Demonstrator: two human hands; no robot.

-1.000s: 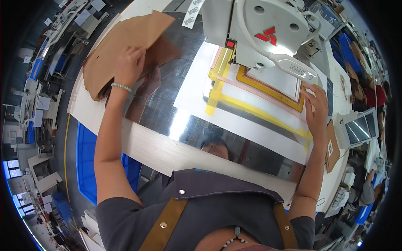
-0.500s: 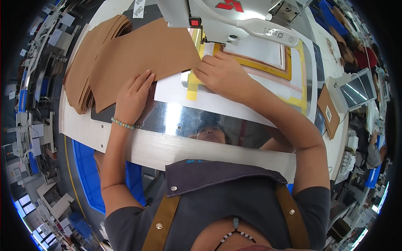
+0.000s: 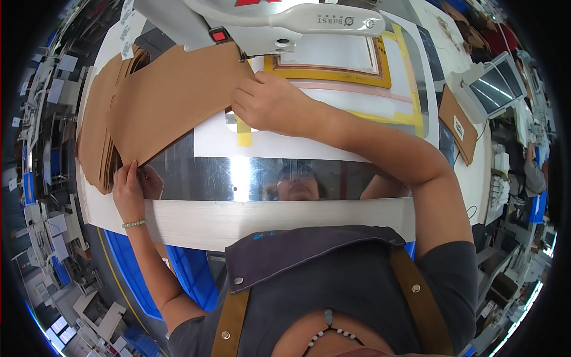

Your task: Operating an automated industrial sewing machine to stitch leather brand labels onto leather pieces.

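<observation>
A tan-brown leather-like panel [image 3: 178, 95] lies slantwise, its left part over a stack of similar brown panels [image 3: 95, 131] and its right end by the sewing-type machine head [image 3: 238, 35]. With bent fingers my right hand [image 3: 270, 104] pinches the panel's right end, just below a thin metal part of the machine. My left hand [image 3: 129, 190] has its fingertips closed on the panel's lower left corner; its thumb is hidden. Under the panel's right end lie a white sheet [image 3: 208, 143] and a strip of yellow tape [image 3: 244, 135].
A yellow frame [image 3: 333, 75] sits under the machine's white arm [image 3: 333, 21]. A shiny metal plate [image 3: 208, 178] runs along the table's near side. To the right stand a tilted screen [image 3: 496, 89] and a brown board [image 3: 458, 125]. Blue bins [image 3: 190, 273] are below the table.
My left hand has slid left and nearer along the panel's edge to its lower left corner. My right hand keeps its grip at the right end. The whole view has shifted somewhat.
</observation>
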